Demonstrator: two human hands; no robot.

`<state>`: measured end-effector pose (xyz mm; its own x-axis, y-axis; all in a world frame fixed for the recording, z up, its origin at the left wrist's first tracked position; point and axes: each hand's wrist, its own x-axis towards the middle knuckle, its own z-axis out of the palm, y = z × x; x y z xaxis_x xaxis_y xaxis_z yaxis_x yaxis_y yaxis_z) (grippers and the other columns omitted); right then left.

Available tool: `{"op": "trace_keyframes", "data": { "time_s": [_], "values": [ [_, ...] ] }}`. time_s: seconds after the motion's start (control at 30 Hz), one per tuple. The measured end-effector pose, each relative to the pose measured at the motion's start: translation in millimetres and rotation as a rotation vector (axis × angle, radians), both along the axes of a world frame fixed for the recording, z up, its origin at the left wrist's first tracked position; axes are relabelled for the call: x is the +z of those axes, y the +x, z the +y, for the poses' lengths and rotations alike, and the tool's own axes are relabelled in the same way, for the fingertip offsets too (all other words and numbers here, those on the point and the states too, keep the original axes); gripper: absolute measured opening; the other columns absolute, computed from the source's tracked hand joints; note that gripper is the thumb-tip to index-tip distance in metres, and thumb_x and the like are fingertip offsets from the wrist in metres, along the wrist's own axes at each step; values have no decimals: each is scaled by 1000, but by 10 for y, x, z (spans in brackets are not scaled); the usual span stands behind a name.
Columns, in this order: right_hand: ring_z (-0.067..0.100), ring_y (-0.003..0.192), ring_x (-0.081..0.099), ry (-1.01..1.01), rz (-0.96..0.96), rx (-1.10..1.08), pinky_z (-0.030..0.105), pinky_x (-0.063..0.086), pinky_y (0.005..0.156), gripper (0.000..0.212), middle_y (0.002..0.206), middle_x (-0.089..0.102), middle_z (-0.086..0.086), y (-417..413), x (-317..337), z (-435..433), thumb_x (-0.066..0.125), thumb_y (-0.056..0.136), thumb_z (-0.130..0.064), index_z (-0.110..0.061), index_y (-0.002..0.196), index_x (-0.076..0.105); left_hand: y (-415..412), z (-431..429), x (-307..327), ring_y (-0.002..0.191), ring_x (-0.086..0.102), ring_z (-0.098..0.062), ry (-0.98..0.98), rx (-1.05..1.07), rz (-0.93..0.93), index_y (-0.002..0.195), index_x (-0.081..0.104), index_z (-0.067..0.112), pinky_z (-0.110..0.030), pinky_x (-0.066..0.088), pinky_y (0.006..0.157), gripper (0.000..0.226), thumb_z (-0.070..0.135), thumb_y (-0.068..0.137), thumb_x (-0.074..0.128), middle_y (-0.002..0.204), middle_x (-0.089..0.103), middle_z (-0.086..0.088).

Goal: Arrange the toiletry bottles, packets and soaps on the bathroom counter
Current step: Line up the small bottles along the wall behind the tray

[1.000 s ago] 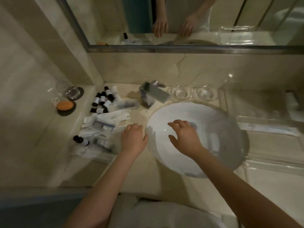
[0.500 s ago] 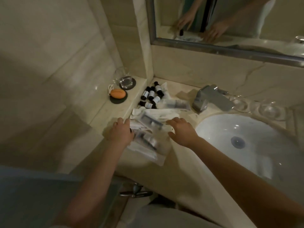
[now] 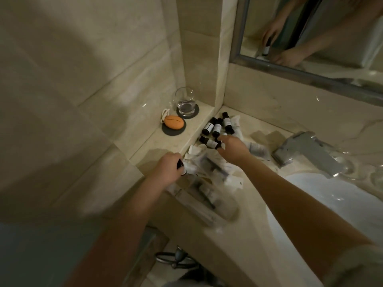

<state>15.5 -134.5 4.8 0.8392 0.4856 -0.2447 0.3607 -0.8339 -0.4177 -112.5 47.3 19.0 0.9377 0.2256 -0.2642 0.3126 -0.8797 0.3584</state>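
Packets (image 3: 207, 183) lie heaped on the bench (image 3: 238, 235) nearest me, beside the basin (image 3: 331, 204). My left hand (image 3: 165, 169) is clenched round a dark-capped bottle (image 3: 182, 167) at the pile's left edge. Just beyond, my right hand (image 3: 234, 151) pinches the end of a lying bottle (image 3: 208, 142). Behind it, three bottles (image 3: 217, 127) cluster in the corner, and orange soap (image 3: 174, 121) sits on the ledge (image 3: 149, 146).

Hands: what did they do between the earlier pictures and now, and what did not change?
The left hand moved across the packets to their left edge and now grips a front bottle. The right hand went from the sink, over the packets, to the corner and now pinches a back bottle. The glass, the soap and the other bottles stayed.
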Motion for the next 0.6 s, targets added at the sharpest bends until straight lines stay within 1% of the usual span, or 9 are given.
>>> {"op": "trace_keyframes", "data": {
  "time_s": [0.1,0.13,0.2,0.23,0.27,0.37,0.47,0.57,0.6],
  "values": [
    [33,115,52,-80,-5,35,39,43,93,44,129,52,18,222,-77,245,44,95,-26,-5,134,43,113,38,176,98,56,-27,-29,27,-64,109,58,6,-32,44,78,27,20,86,61,107,60,-13],
    [34,120,48,-119,-11,49,40,41,96,48,135,47,19,277,-122,328,43,95,-27,-6,138,38,146,46,222,97,57,-26,-36,42,-82,108,58,5,-33,45,78,27,20,86,61,106,60,-13],
    [37,132,36,-218,-37,86,45,34,105,54,148,28,22,361,-234,467,40,96,-28,-11,145,26,204,70,286,93,56,-25,-53,75,-115,106,59,6,-32,44,74,25,21,85,61,103,60,-12],
    [38,134,33,-275,-45,100,48,34,106,55,151,20,23,382,-275,520,39,96,-28,-13,146,24,230,85,304,91,55,-23,-57,86,-130,104,59,7,-30,42,71,25,22,85,62,101,60,-11],
    [39,134,33,-328,-49,111,49,36,104,53,152,17,24,394,-306,560,40,95,-26,-13,145,26,253,101,315,88,54,-21,-56,91,-144,103,60,7,-28,40,69,25,22,84,62,100,60,-10],
    [36,127,41,-420,-93,121,46,42,96,42,146,30,23,408,-340,630,41,94,-19,-12,135,43,311,140,341,82,50,-17,-59,100,-172,102,61,8,-26,36,67,24,22,83,63,98,61,-10],
    [34,122,46,-444,-126,121,43,46,92,43,144,33,23,435,-367,675,42,94,-20,-10,136,43,351,152,371,82,53,-20,-72,113,-182,100,61,8,-31,40,67,23,23,82,64,96,61,-10],
    [34,115,50,-347,-112,72,41,47,89,52,137,37,22,451,-381,644,45,91,-22,-7,140,36,367,130,405,84,54,-22,-77,121,-204,99,61,7,-30,40,67,22,22,83,63,96,60,-10],
    [34,110,52,-266,-118,50,40,47,86,50,132,42,21,455,-377,614,46,89,-22,-8,137,40,367,112,416,85,55,-22,-79,122,-212,99,61,7,-30,41,67,21,21,83,63,97,61,-10]
  ]
}}
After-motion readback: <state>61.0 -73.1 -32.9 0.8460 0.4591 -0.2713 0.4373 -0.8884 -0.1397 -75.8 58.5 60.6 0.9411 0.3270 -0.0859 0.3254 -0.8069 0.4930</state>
